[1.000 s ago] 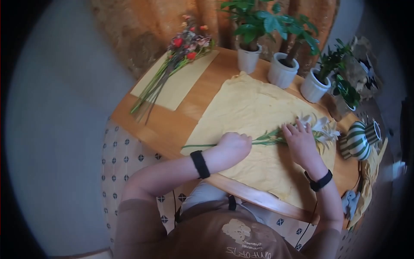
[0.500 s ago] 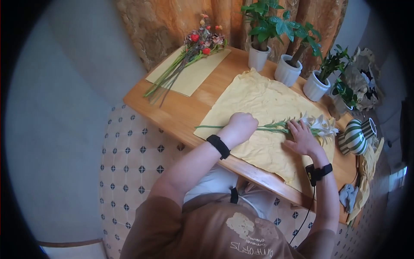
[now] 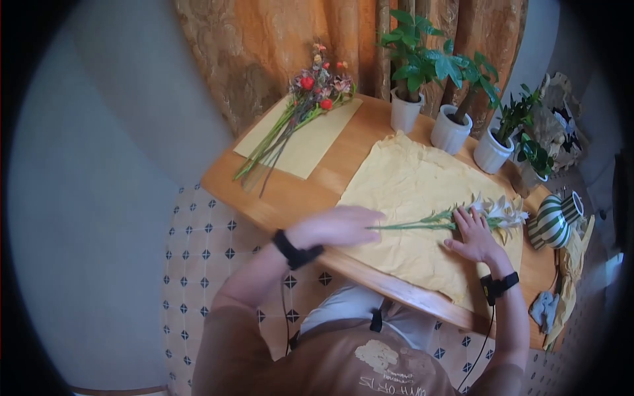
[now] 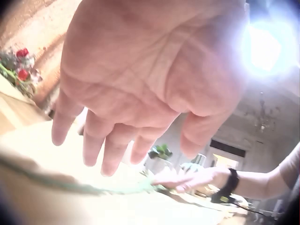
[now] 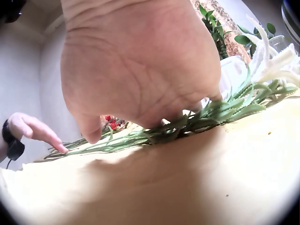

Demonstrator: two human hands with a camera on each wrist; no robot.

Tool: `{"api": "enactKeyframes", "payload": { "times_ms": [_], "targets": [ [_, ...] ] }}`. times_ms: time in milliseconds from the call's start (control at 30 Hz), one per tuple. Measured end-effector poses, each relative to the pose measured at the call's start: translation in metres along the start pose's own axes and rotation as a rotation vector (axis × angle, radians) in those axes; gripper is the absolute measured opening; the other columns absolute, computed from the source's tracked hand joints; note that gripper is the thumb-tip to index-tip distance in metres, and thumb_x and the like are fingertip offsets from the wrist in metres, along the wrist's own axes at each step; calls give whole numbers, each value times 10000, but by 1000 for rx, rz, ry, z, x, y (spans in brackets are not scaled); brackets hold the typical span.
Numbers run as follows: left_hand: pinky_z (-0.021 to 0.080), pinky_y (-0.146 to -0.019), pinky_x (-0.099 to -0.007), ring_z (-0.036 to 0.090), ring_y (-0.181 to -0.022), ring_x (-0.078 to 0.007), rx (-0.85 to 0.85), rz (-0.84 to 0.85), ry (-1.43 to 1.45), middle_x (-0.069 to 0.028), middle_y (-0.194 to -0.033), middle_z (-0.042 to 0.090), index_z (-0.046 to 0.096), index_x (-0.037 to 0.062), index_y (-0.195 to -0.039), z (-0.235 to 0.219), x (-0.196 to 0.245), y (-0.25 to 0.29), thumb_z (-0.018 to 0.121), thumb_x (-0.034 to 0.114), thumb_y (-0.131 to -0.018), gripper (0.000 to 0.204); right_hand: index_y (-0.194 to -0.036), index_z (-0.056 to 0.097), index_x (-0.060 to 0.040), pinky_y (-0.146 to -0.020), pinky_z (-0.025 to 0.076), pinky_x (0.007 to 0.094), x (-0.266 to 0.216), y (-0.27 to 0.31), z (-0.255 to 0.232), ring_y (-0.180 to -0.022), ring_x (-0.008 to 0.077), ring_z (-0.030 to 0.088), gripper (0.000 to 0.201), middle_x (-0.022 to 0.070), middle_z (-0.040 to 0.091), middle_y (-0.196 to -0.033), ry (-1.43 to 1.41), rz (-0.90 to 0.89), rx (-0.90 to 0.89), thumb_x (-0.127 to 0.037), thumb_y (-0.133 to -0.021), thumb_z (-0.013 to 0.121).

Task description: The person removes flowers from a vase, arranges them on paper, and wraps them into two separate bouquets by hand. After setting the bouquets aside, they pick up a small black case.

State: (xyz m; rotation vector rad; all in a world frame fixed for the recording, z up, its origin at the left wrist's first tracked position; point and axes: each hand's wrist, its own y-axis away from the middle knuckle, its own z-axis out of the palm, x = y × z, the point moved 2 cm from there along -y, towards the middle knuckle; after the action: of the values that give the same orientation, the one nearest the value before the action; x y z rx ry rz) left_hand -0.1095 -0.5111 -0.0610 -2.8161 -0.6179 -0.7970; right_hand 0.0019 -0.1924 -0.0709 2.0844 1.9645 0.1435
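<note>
White lily-like flowers with long green stems lie across a crinkled pale yellow wrapping sheet on the wooden table. My right hand rests on the leafy part just below the blooms, fingers fairly straight; in the right wrist view its fingertips come down on the green leaves. Over the lower stem ends is my left hand, its outline slightly blurred. Seen from the left wrist, the left palm is bare, with fingers extended and loosely spread. The stem tips are hidden behind this hand.
A bunch of red and purple flowers lies on a flat yellow sheet at the far left. Potted plants line the back edge. At the right are a green-striped vase, a grey cloth and crumpled yellow paper.
My left hand has gone from a curled fist on the stems to straightened fingers, and has drawn left toward the stem ends. The right hand stays on the flowers.
</note>
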Motion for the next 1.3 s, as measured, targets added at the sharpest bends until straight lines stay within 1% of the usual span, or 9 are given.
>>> {"api": "enactKeyframes", "payload": {
  "times_ms": [100, 200, 333, 600, 700, 867, 1033, 1167, 1300],
  "targets": [
    [396, -1010, -389, 515, -1163, -346, 215, -236, -133, -201, -1214, 571, 553, 14, -1224, -62, -73, 8, 608, 290, -872, 451, -1459, 271, -5, -1155, 112, 503, -2, 2, -1, -1433, 396, 105, 956, 183, 224, -1533, 10, -9, 19, -640, -793, 531],
    [471, -853, -408, 592, -981, -343, 459, -513, -296, -187, -1051, 625, 615, 21, -1097, -118, -149, 13, 628, 250, -833, 349, -1451, 279, 6, -1156, 113, 503, -4, 3, 0, -1430, 399, 113, 973, 183, 237, -1527, 6, -5, 40, -653, -783, 536],
    [498, -841, -426, 621, -975, -347, 413, -852, -459, -197, -996, 650, 622, 2, -955, -134, -179, 0, 643, 278, -801, 316, -1448, 285, 5, -1156, 115, 502, -5, 5, 1, -1427, 400, 124, 989, 187, 248, -1520, 30, -6, 74, -656, -765, 558],
    [525, -692, -418, 666, -780, -313, 369, -791, -696, -167, -836, 660, 599, 24, -892, -127, -228, -19, 611, 200, -809, 196, -1440, 298, 9, -1156, 114, 504, -5, 7, 2, -1424, 399, 138, 1008, 196, 268, -1508, 23, -14, 100, -654, -740, 591],
    [511, -747, -405, 675, -830, -294, 520, -995, 47, -186, -810, 677, 652, -13, -873, -141, -225, -16, 576, 111, -829, 151, -1439, 299, 9, -1155, 110, 507, -5, 8, 1, -1423, 400, 137, 1021, 199, 273, -1504, 21, -35, 118, -655, -726, 605],
    [479, -685, -356, 632, -714, -220, 843, -823, 100, -134, -740, 664, 665, -2, -806, -145, -247, -1, 679, 187, -814, 190, -1435, 306, 12, -1153, 119, 512, -4, 9, 3, -1420, 399, 145, 1033, 199, 283, -1497, 25, -54, 142, -653, -709, 620],
    [456, -641, -317, 567, -644, -173, 1209, -586, -85, -70, -691, 625, 684, -4, -932, -161, -243, 10, 640, 165, -861, 188, -1430, 317, 9, -1150, 129, 513, -2, 10, 5, -1415, 399, 167, 1022, 198, 295, -1491, 31, -67, 176, -655, -712, 612],
    [327, -429, -175, 421, -509, -18, 1309, -440, 368, 57, -666, 500, 656, 47, -1054, -180, -209, 18, 560, 152, -952, 174, -1422, 337, 3, -1147, 139, 516, -2, 11, 5, -1410, 399, 190, 1005, 187, 304, -1490, 38, -67, 188, -661, -715, 600],
    [314, -446, -198, 430, -539, -26, 1314, -383, 433, 30, -736, 552, 663, 11, -1052, -185, -151, 22, 565, 114, -934, 184, -1415, 349, 3, -1143, 150, 520, 0, 9, 9, -1406, 399, 200, 995, 181, 316, -1485, 52, -64, 207, -665, -718, 591]
  ]
}}
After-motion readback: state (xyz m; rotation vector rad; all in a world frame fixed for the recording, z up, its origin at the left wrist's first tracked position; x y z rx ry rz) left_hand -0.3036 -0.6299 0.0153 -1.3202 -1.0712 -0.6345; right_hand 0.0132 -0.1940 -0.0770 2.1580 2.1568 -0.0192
